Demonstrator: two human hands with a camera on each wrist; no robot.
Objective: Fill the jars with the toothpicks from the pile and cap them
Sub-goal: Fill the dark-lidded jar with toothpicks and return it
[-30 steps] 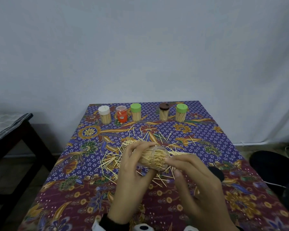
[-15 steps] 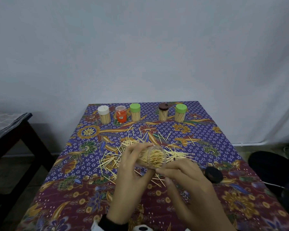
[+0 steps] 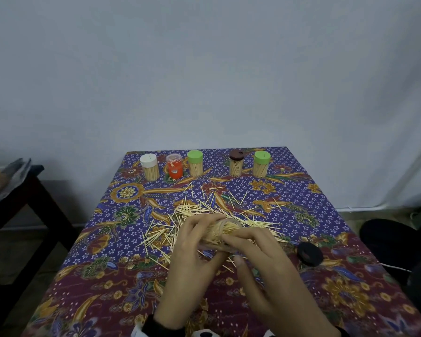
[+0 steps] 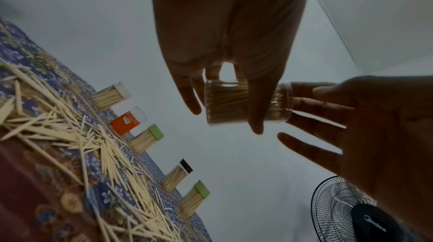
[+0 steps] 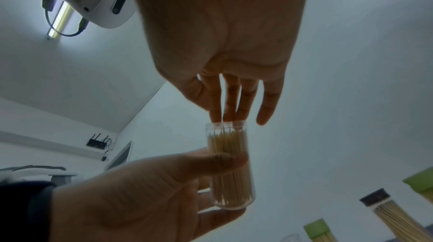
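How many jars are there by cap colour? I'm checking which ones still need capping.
Green cap: 2
White cap: 1
Brown cap: 1
Clear cap, orange jar: 1
Uncapped, in the left hand: 1 jar
Total: 6

A clear uncapped jar point(image 5: 230, 168), packed with toothpicks, is held above the pile point(image 3: 204, 215) of loose toothpicks scattered mid-bench. Five capped jars point(image 3: 195, 163) stand upright in a row along the far edge. A black cap point(image 3: 310, 253) lies right of the pile.
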